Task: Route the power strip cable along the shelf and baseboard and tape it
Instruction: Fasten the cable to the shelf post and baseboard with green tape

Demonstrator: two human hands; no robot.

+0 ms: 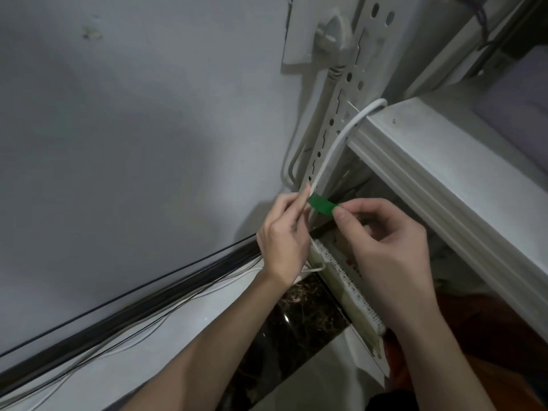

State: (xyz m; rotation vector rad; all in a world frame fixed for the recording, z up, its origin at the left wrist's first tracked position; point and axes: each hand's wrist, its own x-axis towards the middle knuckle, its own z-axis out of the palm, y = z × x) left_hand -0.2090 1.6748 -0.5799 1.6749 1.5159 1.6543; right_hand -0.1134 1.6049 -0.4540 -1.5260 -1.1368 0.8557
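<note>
Down the perforated shelf post (363, 31) the white cable (332, 152) runs from upper right to lower left, reaching the left hand (281, 232), which pinches one end of a green tape strip (321, 204) while the right hand (382, 241) pinches the other, so the strip lies crosswise over the cable, probably ready to be pressed on.

**Dim corner, grey wall**

You face a plain grey-white wall (133, 129) with a small scuff (90, 32) near its top and soft shadow across its middle. A dark baseboard (118, 320) runs along its foot. Below lies pale glossy floor (166, 345), crossed by a band of dark veined stone (296, 321). On your right a white shelf (444, 179) meets a perforated pale upright (350, 93)
</note>
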